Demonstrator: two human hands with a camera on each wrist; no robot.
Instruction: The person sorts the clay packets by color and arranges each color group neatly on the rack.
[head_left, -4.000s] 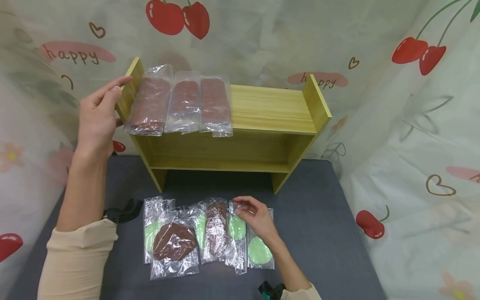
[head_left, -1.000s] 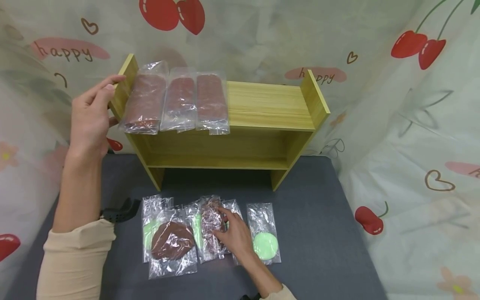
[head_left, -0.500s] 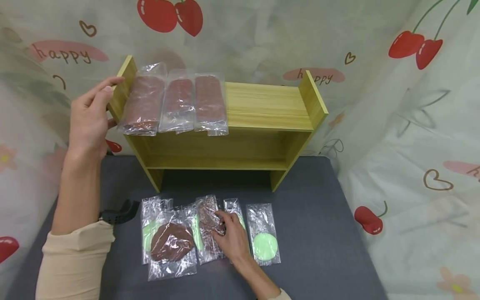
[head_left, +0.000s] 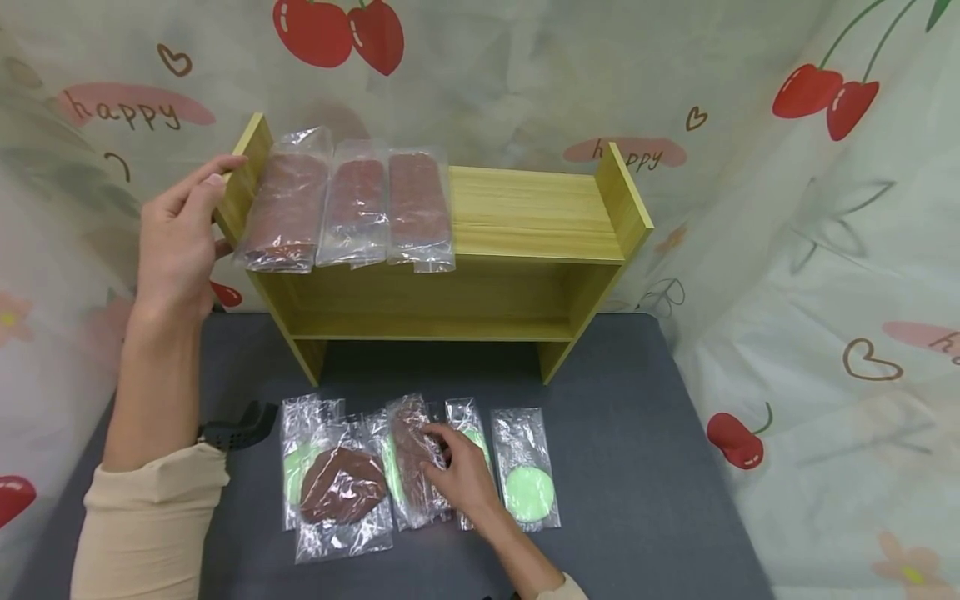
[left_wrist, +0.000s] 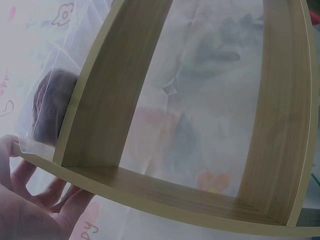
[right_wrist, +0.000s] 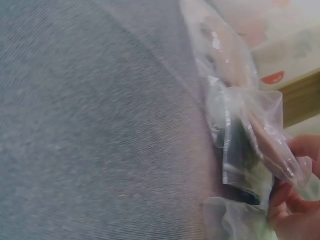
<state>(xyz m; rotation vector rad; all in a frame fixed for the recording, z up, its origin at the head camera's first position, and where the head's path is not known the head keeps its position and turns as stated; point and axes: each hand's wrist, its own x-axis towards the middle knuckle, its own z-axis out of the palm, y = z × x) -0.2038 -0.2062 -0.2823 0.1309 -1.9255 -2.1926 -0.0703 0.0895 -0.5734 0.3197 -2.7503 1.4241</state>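
My left hand [head_left: 180, 233] grips the left side panel of a small wooden shelf [head_left: 540, 212], thumb and fingers on either side of the board. On the top board, three clear bags of reddish-brown slabs [head_left: 358, 200] lean side by side at the left. On the table, my right hand [head_left: 465, 473] pinches the right edge of a clear plastic bag holding a long brown slab [head_left: 414, 458]; its raised edge shows between thumb and fingers in the right wrist view. That bag is tilted, overlapping a bag with a green piece [head_left: 392, 467] on its left.
A bag with a round brown piece [head_left: 342, 485] lies left, over a bag with a green piece [head_left: 297, 467]. Right of the hand are another green-piece bag [head_left: 474, 437], partly covered, and a bag with a green disc [head_left: 528, 493]. A printed curtain [head_left: 510, 75] surrounds the dark table [head_left: 637, 467].
My right hand has moved left from the green-piece bags to the brown slab's bag, whose right edge has risen. The green-disc bag now lies apart. My left hand stays on the shelf.
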